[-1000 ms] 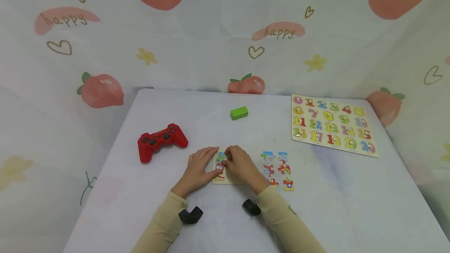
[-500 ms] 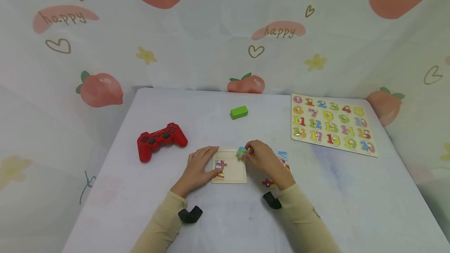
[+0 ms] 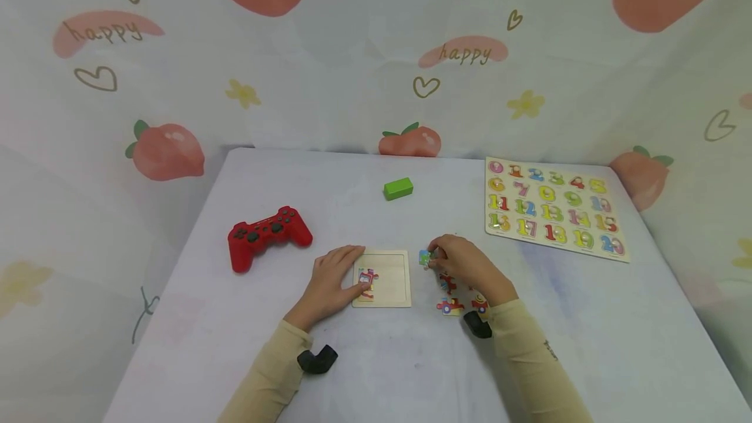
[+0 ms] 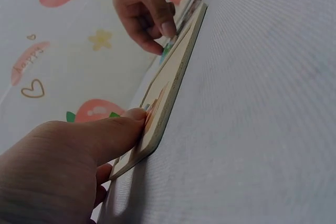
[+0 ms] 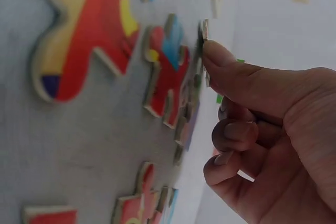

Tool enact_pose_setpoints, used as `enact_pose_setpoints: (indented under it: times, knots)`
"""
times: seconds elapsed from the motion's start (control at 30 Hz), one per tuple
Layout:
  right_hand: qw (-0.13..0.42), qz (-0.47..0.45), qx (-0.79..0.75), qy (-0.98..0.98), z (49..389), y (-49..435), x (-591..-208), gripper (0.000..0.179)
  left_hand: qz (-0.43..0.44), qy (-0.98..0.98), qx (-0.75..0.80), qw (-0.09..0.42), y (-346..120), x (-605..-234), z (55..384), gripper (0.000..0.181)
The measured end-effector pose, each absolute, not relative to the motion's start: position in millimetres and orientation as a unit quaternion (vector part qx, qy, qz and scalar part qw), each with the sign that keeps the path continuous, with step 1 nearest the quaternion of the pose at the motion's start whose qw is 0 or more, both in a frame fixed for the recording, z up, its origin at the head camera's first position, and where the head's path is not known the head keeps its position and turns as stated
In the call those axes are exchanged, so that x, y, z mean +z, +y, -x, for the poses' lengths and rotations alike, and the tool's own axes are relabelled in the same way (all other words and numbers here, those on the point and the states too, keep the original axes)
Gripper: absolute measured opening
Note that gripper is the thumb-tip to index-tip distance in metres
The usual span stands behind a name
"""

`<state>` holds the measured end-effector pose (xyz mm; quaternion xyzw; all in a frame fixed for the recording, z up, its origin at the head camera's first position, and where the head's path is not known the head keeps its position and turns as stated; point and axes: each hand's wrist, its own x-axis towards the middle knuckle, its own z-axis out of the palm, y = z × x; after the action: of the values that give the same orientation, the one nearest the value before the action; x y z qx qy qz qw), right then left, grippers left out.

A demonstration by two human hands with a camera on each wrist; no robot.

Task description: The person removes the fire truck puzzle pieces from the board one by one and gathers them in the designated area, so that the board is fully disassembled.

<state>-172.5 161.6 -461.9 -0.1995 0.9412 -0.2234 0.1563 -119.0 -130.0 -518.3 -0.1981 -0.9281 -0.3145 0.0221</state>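
My left hand (image 3: pixel 332 284) holds a small square wooden puzzle tray (image 3: pixel 395 282) by its left side, thumb on top and fingers along the edge. Under that thumb, a red-and-yellow jigsaw piece (image 3: pixel 367 275) sits in the tray's left part; the rest of the tray's floor is bare wood. Just right of the tray, my right hand (image 3: pixel 464 265) pinches a blue-and-green jigsaw piece (image 3: pixel 424 258) between thumb and fingertips. In the right wrist view this piece (image 5: pixel 205 29) shows edge-on at the thumb tip. Several loose jigsaw pieces (image 3: pixel 450 306) lie under and beside the right hand, which partly hides them.
A red game controller (image 3: pixel 270 235) lies to the left of the hands. Behind the tray stands a green block (image 3: pixel 398 188). A wooden number board (image 3: pixel 555 209) lies at the back right, near the patterned backdrop (image 3: pixel 329 64).
My right hand has lifted the blue-and-green piece from the tray's upper left and carried it right, past the tray's edge. My left hand has stayed on the tray.
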Motion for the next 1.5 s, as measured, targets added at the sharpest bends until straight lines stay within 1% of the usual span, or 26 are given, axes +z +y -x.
enact_pose_setpoints:
  times: [0.13, 0.2, 0.33, 0.47, 0.57, 0.7, 0.8, 0.83, 1.0, 1.1, 1.3, 1.5]
  knots:
    - [0.147, 0.211, -0.213, 0.943, 173, 161, -464, 0.025, 0.201, -0.926, -0.319, 0.024, -130, -520, 119, 0.068]
    - [0.146, 0.213, -0.213, 0.942, 173, 161, -464, 0.024, 0.202, -0.926, -0.319, 0.024, -131, -521, 119, 0.064]
    - [0.148, 0.214, -0.212, 0.942, 174, 161, -464, 0.024, 0.210, -0.925, -0.317, 0.028, -131, -522, 119, 0.046]
    - [0.155, 0.208, -0.217, 0.941, 173, 158, -461, 0.029, 0.223, -0.918, -0.326, 0.042, -132, -522, 119, 0.031]
    - [0.152, 0.211, -0.239, 0.936, 168, 149, -453, 0.033, 0.226, -0.914, -0.335, 0.042, -133, -523, 119, 0.029]
    - [0.130, 0.251, -0.261, 0.923, 158, 128, -446, 0.030, 0.224, -0.914, -0.338, 0.030, -135, -523, 119, 0.029]
    - [0.124, 0.284, -0.253, 0.917, 149, 107, -449, 0.028, 0.226, -0.913, -0.338, 0.023, -138, -523, 121, 0.029]
    - [0.131, 0.285, -0.247, 0.917, 147, 100, -450, 0.028, 0.227, -0.914, -0.336, 0.020, -138, -523, 121, 0.029]
    - [0.143, 0.290, -0.234, 0.917, 137, 75, -463, 0.034, 0.244, -0.911, -0.332, 0.021, -140, -521, 122, 0.037]
    - [0.134, 0.285, -0.234, 0.920, 134, 70, -469, 0.036, 0.253, -0.909, -0.331, 0.015, -141, -520, 121, 0.048]
    - [0.114, 0.268, -0.252, 0.923, 133, 67, -475, 0.032, 0.257, -0.912, -0.319, -0.012, -142, -517, 120, 0.071]
    - [0.094, 0.240, -0.284, 0.924, 129, 61, -478, 0.024, 0.244, -0.916, -0.319, -0.014, -142, -517, 120, 0.077]
